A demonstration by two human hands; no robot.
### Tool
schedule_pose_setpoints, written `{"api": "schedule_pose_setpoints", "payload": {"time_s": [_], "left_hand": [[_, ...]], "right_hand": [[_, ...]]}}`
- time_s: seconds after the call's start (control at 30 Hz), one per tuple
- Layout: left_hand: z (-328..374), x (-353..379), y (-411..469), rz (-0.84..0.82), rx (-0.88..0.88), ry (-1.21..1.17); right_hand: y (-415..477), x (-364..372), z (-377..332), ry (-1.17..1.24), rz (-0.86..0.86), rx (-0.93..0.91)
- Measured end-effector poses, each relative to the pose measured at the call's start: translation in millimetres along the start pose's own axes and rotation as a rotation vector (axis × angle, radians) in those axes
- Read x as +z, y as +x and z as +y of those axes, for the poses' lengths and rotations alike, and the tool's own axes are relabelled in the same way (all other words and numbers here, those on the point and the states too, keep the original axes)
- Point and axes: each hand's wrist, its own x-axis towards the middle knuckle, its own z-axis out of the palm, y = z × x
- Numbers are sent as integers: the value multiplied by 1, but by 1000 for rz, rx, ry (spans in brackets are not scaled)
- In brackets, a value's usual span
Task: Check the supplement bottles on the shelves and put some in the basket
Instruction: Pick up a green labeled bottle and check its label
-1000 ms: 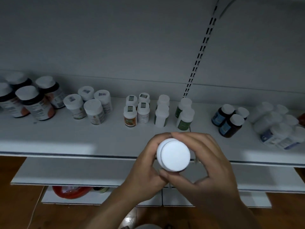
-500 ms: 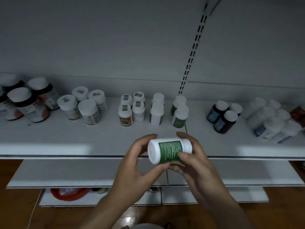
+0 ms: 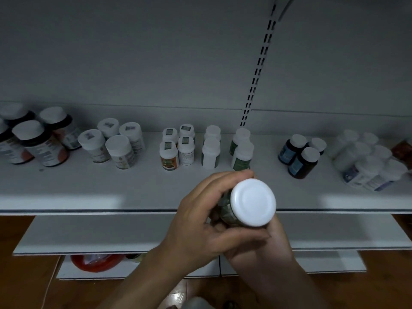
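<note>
1. In the left grip (image 3: 200,221), a bottle (image 3: 249,204) with a green label, held up in front of the top shelf (image 3: 89,188) edge.
2. Left fingers (image 3: 231,178) curled over the far side of the bottle, thumb lying below it: a snug hold.
3. White cap (image 3: 254,201) turned right at the camera, a bit of green label showing at its left.
4. Right grip (image 3: 274,248) tucked under the bottle and touching it; fingers hidden behind the bottle, so cannot tell if curled or flat.
5. On the top shelf, just behind the held bottle, two green-label bottles (image 3: 242,155), standing up.
6. Just left of those, two plain white bottles (image 3: 210,152), one behind the other.
7. Next along to the left, four small sticker-cap bottles (image 3: 178,148), then four fat white bottles (image 3: 120,150).
8. At the far left, big dark bottles (image 3: 42,146) with orange on the labels.
9. Off to the right, three blue-label bottles (image 3: 301,157), then a blurry bunch of pale bottles (image 3: 367,168).
10. Under all that, a lower shelf (image 3: 89,233).
11. On the bottom shelf, a red thing (image 3: 93,263), too dark to name.
12. Brown wood floor (image 3: 22,286) at the very bottom.
</note>
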Motion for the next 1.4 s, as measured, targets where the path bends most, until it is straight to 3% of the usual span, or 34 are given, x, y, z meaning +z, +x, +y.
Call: {"api": "schedule_pose_setpoints", "payload": {"time_s": [0.2, 0.37, 0.53, 0.7, 0.8, 0.93, 1.1, 1.3, 1.4], "left_hand": [[-2, -3, -2, -2, 11, -41], [-17, -12, -11, -59, 3, -67], [-25, -14, -15, -79, 14, -73], [-27, -17, -21, -24, -248, -404], [-23, -14, -20, -31, -409, -479], [-22, -10, -21, -79, -505, -432], [-26, -14, -22, -142, -345, -372], [-27, -11, -19, -5, -496, -431], [-26, -12, -18, -42, -500, -416]], "right_hand": [[-7, 6, -7, -235, 131, -180], [-13, 4, -26, -829, 156, -570], [-19, -5, -28, -1030, 97, -640], [-21, -13, -38, -1311, -6, -624], [-21, -16, -44, -1474, -64, -647], [-18, -17, -45, -1426, 3, -582], [-15, -20, -41, -1155, 128, -447], [-17, -23, -42, -1109, 36, -418], [-15, -21, -42, -1083, 71, -457]]}}
